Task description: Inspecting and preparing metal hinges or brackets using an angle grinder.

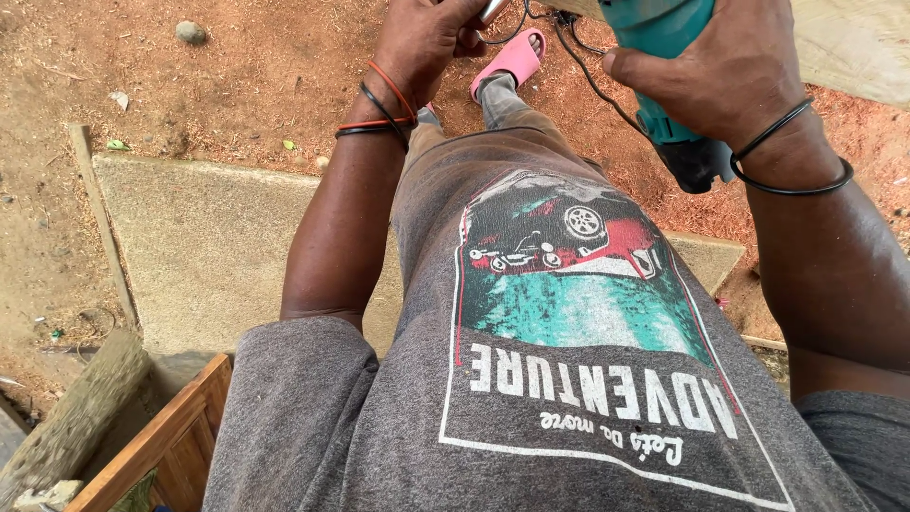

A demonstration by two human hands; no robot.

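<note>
My right hand (725,71) grips the body of a teal power tool (664,57) with a black rear end, at the top right. A black cord (592,81) runs from it up toward the top edge. My left hand (422,43) is closed around a small silver metal part (493,9) at the top middle; most of that part is hidden by my fingers. Red and black bands circle my left wrist, black bands my right. Below both arms I see my grey printed shirt (569,379) and one foot in a pink sandal (515,59).
A concrete slab (209,256) lies on reddish dirt and sawdust at the left. A wooden frame corner (161,446) and a rough log (71,422) sit at the bottom left. A pale wooden board (853,43) crosses the top right. A stone (190,31) lies top left.
</note>
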